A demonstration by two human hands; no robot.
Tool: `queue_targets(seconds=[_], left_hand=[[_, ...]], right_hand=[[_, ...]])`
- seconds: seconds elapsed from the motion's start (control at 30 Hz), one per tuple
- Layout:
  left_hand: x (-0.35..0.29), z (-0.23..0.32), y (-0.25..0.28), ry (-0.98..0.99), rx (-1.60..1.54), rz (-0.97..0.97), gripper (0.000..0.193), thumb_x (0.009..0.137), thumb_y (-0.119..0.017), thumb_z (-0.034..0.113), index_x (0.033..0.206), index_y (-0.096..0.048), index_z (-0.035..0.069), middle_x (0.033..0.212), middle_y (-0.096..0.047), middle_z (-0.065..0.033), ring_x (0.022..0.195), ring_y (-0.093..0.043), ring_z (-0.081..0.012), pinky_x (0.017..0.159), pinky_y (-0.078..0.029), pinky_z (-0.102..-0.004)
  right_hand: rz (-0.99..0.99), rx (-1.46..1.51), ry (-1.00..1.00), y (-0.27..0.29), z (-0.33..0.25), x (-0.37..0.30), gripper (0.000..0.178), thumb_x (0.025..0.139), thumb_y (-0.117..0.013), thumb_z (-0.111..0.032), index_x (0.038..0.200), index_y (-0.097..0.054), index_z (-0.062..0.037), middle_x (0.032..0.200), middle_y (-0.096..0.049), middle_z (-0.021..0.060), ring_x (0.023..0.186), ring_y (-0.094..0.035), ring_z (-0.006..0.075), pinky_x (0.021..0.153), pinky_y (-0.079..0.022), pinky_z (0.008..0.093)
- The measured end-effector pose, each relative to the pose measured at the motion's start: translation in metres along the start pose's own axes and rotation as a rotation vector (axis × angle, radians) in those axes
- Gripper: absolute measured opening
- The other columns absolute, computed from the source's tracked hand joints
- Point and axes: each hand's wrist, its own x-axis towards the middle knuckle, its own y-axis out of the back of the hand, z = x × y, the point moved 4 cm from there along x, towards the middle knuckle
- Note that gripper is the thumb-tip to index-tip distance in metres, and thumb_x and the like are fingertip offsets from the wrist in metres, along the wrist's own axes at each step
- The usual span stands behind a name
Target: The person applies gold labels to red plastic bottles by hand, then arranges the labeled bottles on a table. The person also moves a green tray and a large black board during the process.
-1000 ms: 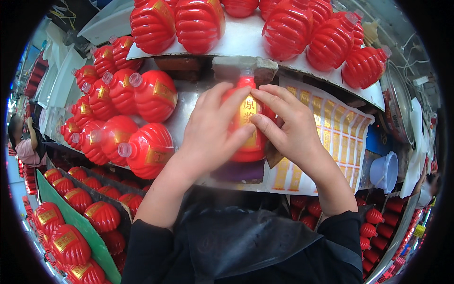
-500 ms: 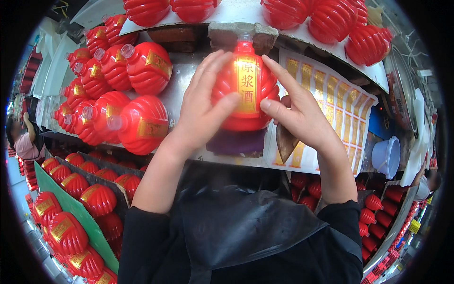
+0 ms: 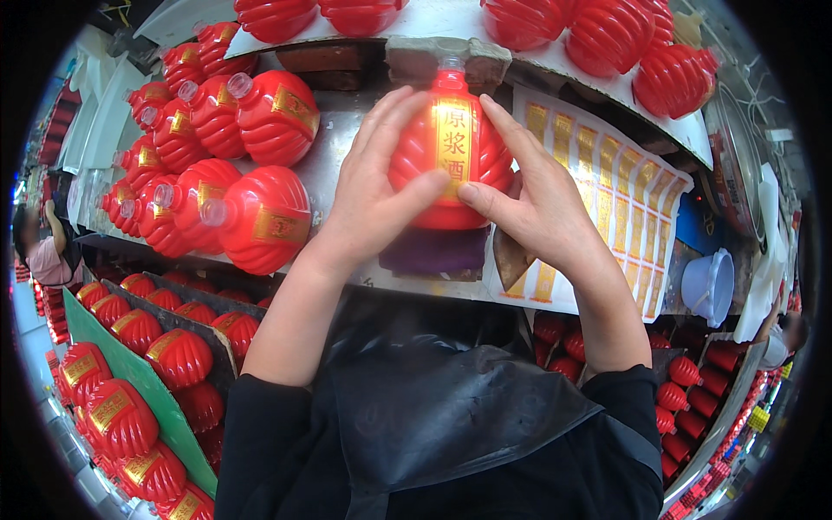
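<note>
A red, ribbed, round-bodied bottle (image 3: 415, 165) with a clear neck stands in front of me, its neck at a pale block (image 3: 490, 62) and its base by a dark purple pad (image 3: 433, 254). A gold label (image 3: 454, 130) runs down its front. My left hand (image 3: 379, 169) wraps the bottle's left side, thumb on the label's lower part. Around the right side curves my right hand (image 3: 535, 186), its thumb also pressed near the label's lower end. Below the right palm shows a brown, flat, pointed piece (image 3: 513, 260); whether those fingers hold it, I cannot tell.
A sheet of gold labels (image 3: 607, 191) lies to the right, near a pale blue bucket (image 3: 707, 288). Several labelled red bottles (image 3: 276, 117) lie at the left. More bottles (image 3: 609, 39) sit on the raised white shelf (image 3: 555, 71). Bins of bottles (image 3: 178, 357) stand below the table.
Both thumbs remain on the label; the right thumb has slid left and inward. The brown piece has shifted slightly left with the right hand. The bottle has tipped or turned a little.
</note>
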Motion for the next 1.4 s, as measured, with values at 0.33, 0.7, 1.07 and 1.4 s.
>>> queue_targets(seconds=[0.33,0.7,1.07,1.4], left_hand=[[0.0,-0.005,0.001,0.074,-0.235,0.004,0.064,0.095,-0.063,0.025,0.15,-0.043,-0.001,0.156,-0.041,-0.0202,0.147,-0.038,-0.0322,0.121,-0.029,-0.0402],[0.002,-0.003,-0.003,0.081,-0.206,0.052,0.062,0.091,-0.069,0.022,0.146,-0.048,0.0,0.153,-0.043,-0.019,0.145,-0.04,-0.0304,0.119,-0.032,-0.039],[0.001,-0.002,-0.006,0.109,-0.214,0.105,0.063,0.087,-0.075,0.02,0.142,-0.051,0.002,0.151,-0.044,-0.018,0.142,-0.043,-0.0301,0.118,-0.035,-0.0394],[0.015,0.011,0.005,-0.06,0.148,-0.014,0.066,0.094,-0.062,0.034,0.151,-0.045,0.005,0.151,-0.044,-0.025,0.142,-0.041,-0.0422,0.118,-0.033,-0.0458]], right_hand=[[-0.03,0.069,-0.004,0.001,0.006,0.001,0.085,0.089,-0.076,-0.036,0.159,-0.036,-0.0101,0.143,-0.056,0.0229,0.108,-0.067,0.0241,0.086,-0.056,0.0337],[0.021,0.06,0.034,-0.001,0.005,0.001,0.077,0.093,-0.073,-0.031,0.158,-0.039,-0.0098,0.142,-0.058,0.0199,0.098,-0.067,0.0175,0.08,-0.055,0.0295],[0.06,-0.053,0.029,-0.003,0.002,0.001,0.082,0.088,-0.077,-0.034,0.157,-0.041,-0.009,0.14,-0.059,0.0238,0.107,-0.068,0.0256,0.083,-0.055,0.0332],[0.193,-0.059,0.087,0.02,-0.003,0.008,0.066,0.091,-0.075,-0.032,0.15,-0.052,-0.0122,0.11,-0.062,0.0094,0.068,-0.051,0.0118,0.062,-0.045,0.0257]])
